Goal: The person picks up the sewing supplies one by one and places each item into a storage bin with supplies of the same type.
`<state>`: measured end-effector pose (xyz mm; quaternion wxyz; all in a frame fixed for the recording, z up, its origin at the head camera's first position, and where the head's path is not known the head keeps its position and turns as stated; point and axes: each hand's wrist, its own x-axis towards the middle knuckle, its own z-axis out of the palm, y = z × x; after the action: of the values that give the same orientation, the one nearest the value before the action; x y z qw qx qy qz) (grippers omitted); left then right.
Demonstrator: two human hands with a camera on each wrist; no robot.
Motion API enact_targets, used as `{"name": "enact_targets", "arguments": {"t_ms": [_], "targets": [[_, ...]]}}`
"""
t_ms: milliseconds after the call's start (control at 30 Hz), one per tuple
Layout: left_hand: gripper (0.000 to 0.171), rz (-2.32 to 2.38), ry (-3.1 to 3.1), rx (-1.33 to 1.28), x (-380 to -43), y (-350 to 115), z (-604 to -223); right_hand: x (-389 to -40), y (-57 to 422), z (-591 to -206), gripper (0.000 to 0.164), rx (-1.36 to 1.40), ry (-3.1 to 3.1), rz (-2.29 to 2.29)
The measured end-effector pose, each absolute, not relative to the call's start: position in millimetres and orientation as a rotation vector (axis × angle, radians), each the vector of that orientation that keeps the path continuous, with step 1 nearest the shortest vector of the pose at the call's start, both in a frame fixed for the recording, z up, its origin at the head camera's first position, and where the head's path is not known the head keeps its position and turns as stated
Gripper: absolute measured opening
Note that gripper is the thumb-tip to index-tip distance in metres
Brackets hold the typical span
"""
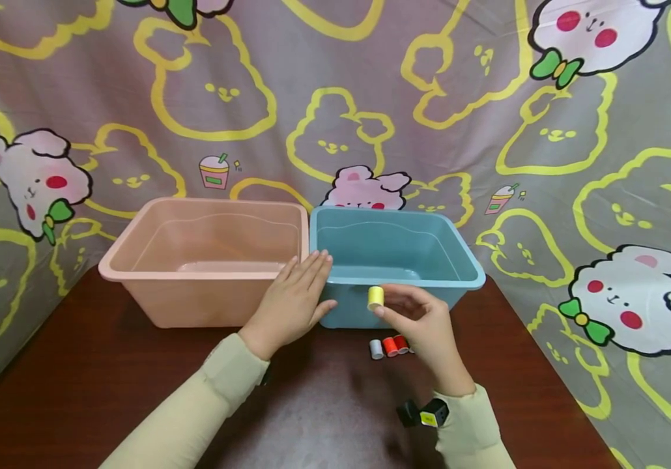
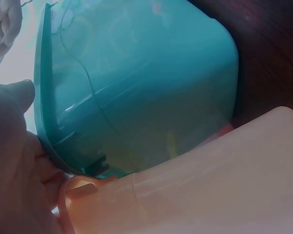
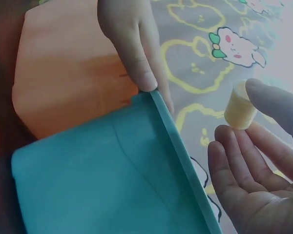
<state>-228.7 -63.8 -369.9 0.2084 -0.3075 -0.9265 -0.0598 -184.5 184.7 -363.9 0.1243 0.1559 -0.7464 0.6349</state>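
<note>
Between thumb and fingers, my right hand (image 1: 423, 326) pinches a spool of yellow thread (image 1: 375, 298), held up before the front wall of the blue tub (image 1: 347, 306). The right wrist view shows the same yellow spool (image 3: 240, 107) at the fingertips. My left hand (image 1: 291, 303) lies with straight fingers over the spot where the rims of the pink tub (image 1: 195, 303) and blue tub meet, fingertips at the rims. Below the right hand, a white spool (image 1: 376, 350), an orange-red spool (image 1: 391, 346) and a dark red spool (image 1: 401, 344) stand in a row, with another partly hidden by the hand.
Both tubs stand side by side at the back of the dark brown table (image 1: 312, 404). A patterned curtain (image 1: 441, 156) hangs behind and around the table. A small black device (image 1: 429, 413) sits at the right wrist.
</note>
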Motion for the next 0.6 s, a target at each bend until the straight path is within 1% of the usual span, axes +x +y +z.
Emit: {"name": "enact_targets", "arguments": {"t_ms": [367, 600], "targets": [[0.074, -0.169, -2.562, -0.859, -227, -64, -370, -207, 190, -356, 0.042, 0.552, -2.125, 1.794], [0.074, -0.152, -2.553, -0.860, -227, -65, -370, -227, 193, -355, 0.041, 0.727, -2.063, 1.700]]}}
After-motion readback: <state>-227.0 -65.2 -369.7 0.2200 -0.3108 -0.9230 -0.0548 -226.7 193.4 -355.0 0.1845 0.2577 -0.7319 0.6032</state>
